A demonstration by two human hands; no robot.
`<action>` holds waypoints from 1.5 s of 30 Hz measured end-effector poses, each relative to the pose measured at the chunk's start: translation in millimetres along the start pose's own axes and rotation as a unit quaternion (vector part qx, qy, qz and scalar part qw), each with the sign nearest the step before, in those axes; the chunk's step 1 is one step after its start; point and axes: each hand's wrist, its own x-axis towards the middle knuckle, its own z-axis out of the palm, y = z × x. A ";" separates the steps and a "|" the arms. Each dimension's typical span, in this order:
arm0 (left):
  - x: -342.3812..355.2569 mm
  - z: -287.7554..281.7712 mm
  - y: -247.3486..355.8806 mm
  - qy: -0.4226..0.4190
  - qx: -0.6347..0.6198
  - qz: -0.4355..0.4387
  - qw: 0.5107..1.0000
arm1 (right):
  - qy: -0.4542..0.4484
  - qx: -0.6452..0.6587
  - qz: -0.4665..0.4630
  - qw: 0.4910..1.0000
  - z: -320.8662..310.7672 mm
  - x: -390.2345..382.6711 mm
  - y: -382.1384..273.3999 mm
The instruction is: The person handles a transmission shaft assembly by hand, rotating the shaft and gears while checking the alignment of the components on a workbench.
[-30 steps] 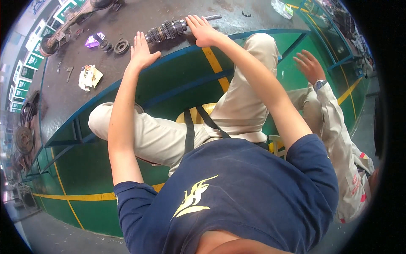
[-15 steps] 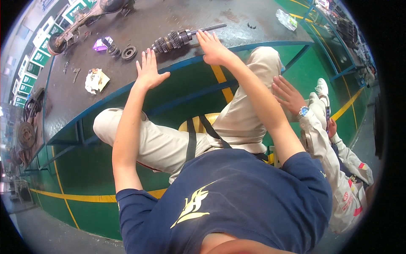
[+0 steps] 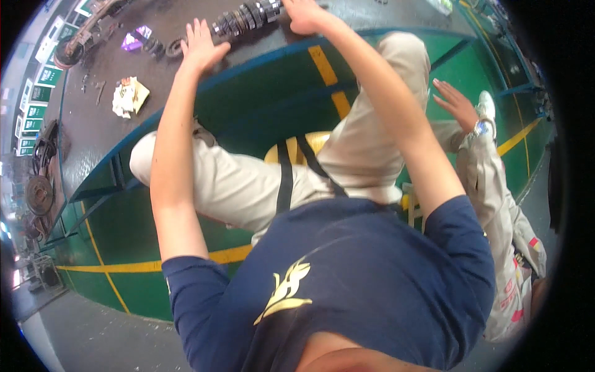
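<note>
My left hand is held over the workbench's front edge, fingers spread and nothing in it. Close to its fingertips lie a steel gear ring and the left end of a geared transmission shaft. My right hand is at the shaft's right end, its fingers stretched out and partly cut off by the top of the picture. Whether it touches the shaft or the bench, I cannot tell. The shaft lies on its side between my hands.
On the dark metal workbench are a smaller gear, a purple packet and crumpled paper. An axle-like part lies at far left. To my right, a co-worker's hand reaches out beside my knee.
The view has tilted, so bench and shaft sit higher in the picture. My hands keep much the same pose beside the shaft. The co-worker's hand has shifted right, away from my knee.
</note>
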 end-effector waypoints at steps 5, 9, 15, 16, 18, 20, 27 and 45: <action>-26.2 9.6 -3.8 -0.054 0.039 -0.016 0.998 | 0.066 -0.113 -0.002 0.991 15.8 -43.1 -23.5; -49.8 -3.3 8.6 -0.043 0.018 0.004 0.999 | 0.001 -0.123 0.002 0.992 -3.7 -62.3 -28.5; -69.5 -23.4 28.8 -0.058 0.027 0.025 0.998 | -0.152 0.035 0.004 0.988 -36.0 -66.3 -22.5; -65.1 -23.5 27.2 -0.043 0.022 0.027 0.998 | -0.085 0.032 -0.004 0.996 -36.4 -62.8 -21.5; -52.3 -22.3 18.7 -0.018 0.024 0.033 0.999 | 0.001 0.028 -0.016 0.999 -36.1 -50.6 -25.3; -27.6 -22.8 25.7 -0.022 0.002 0.049 0.999 | 0.071 -0.044 -0.043 0.996 5.3 -30.5 4.4; -4.0 -1.5 4.3 -0.036 -0.047 0.061 0.996 | -0.115 0.044 -0.018 0.992 2.0 -2.1 3.3; -86.5 -2.9 34.5 -0.065 0.013 0.043 0.997 | -0.096 0.019 -0.075 0.992 -8.8 -76.6 -7.2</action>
